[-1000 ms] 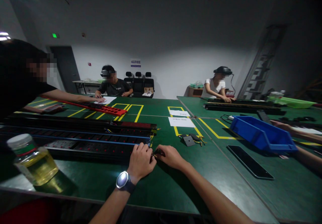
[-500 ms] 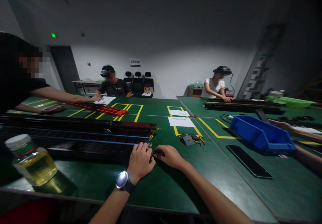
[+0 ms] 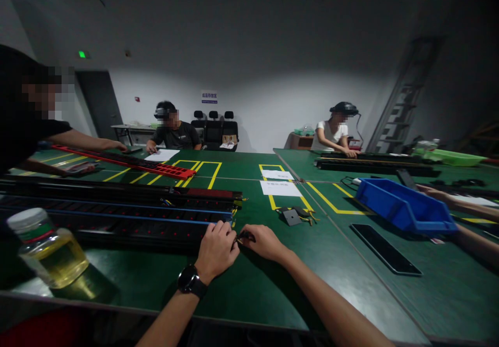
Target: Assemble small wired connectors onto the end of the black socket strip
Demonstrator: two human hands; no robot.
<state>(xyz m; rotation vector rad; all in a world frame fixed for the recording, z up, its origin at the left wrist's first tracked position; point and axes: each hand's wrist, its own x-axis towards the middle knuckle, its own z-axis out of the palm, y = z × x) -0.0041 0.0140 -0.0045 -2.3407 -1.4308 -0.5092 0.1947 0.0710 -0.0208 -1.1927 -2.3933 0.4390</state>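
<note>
At the right end of the long black panel assembly, my left hand has its fingers closed around something I cannot make out. Facing it, my right hand pinches a small dark piece, too small to name, close to the left fingertips. Yellow wires stick out of the assembly just above my left hand. A small dark square plate with black and yellow wires lies beyond my right hand.
A bottle of yellow liquid stands at the left. To the right lie a phone and a blue bin, a person's arms beside it. A red frame and paper sheets lie farther back. Other people are around the table.
The arm of the person at the left has drawn back from the white paper. My two hands have hardly moved, and the watch face on my left wrist has gone dark.
</note>
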